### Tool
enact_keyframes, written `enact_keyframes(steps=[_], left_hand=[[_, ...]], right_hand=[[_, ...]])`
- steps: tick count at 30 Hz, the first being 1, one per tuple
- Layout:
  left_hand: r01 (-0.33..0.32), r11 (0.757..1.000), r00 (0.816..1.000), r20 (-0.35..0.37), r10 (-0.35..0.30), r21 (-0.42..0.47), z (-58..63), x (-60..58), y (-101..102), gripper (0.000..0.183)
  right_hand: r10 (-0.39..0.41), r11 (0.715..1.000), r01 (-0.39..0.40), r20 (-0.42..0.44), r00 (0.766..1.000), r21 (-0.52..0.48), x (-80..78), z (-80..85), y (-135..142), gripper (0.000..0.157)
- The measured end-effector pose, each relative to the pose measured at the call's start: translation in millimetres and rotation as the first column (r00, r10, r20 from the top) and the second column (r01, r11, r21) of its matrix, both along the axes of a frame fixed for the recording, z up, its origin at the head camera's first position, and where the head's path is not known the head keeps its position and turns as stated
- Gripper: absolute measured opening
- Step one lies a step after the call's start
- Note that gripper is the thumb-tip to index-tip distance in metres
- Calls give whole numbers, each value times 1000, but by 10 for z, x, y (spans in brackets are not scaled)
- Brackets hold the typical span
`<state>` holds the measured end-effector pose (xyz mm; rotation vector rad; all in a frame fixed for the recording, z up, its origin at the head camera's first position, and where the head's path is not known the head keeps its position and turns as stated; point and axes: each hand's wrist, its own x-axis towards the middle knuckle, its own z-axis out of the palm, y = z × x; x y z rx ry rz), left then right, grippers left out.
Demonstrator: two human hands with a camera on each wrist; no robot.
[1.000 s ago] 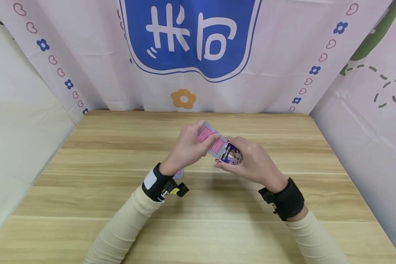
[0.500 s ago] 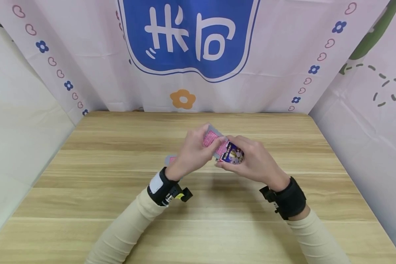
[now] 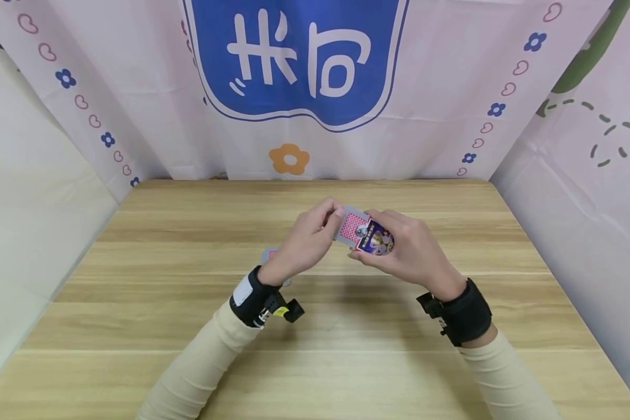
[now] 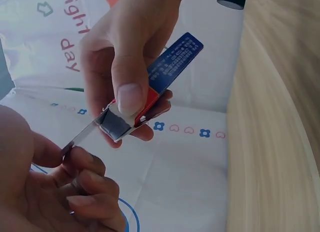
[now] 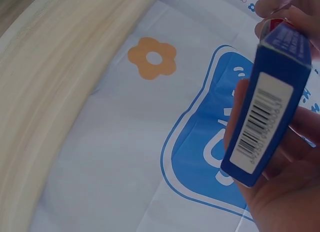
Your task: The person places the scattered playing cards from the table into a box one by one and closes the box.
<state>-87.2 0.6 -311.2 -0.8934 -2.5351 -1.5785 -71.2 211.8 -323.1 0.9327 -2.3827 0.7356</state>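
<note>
Above the table, my left hand (image 3: 311, 236) pinches the outer edge of a playing card (image 3: 353, 226) with a pink checked back. The card's other end is inside a blue card box (image 3: 376, 238), which my right hand (image 3: 415, 251) grips by its sides. Seen from the left wrist, the thin card edge (image 4: 84, 134) runs from my thumb and forefinger to the box's opening. There, my right thumb presses on the red and blue side of the box (image 4: 167, 66). The right wrist view shows the box's closed end (image 5: 265, 117) with its barcode.
Partly hidden behind my left wrist, another pink-backed card (image 3: 269, 255) lies on the wooden table (image 3: 346, 361). A white printed cloth (image 3: 346, 149) hangs along the table's back edge. More pale cloth walls (image 3: 567, 192) stand at both sides.
My left fingers have shifted from lying over the card's back to its outer edge. Less of the card shows outside the box, and my right hand has moved slightly right with the box.
</note>
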Motion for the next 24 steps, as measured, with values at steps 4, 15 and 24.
enact_keyframes(steps=[4, 15, 24], left_hand=[[34, 999, 999, 18, -34, -10, 3, -4, 1, 20], [124, 990, 992, 30, -122, -71, -12, -25, 13, 15], [111, 990, 980, 174, -96, -81, -7, -40, -38, 22]], right_hand=[[5, 1000, -5, 7, 1000, 12, 3, 0, -11, 68], [55, 998, -55, 14, 998, -2, 31, -7, -47, 67], [50, 999, -50, 5, 999, -4, 43, 25, -37, 69]])
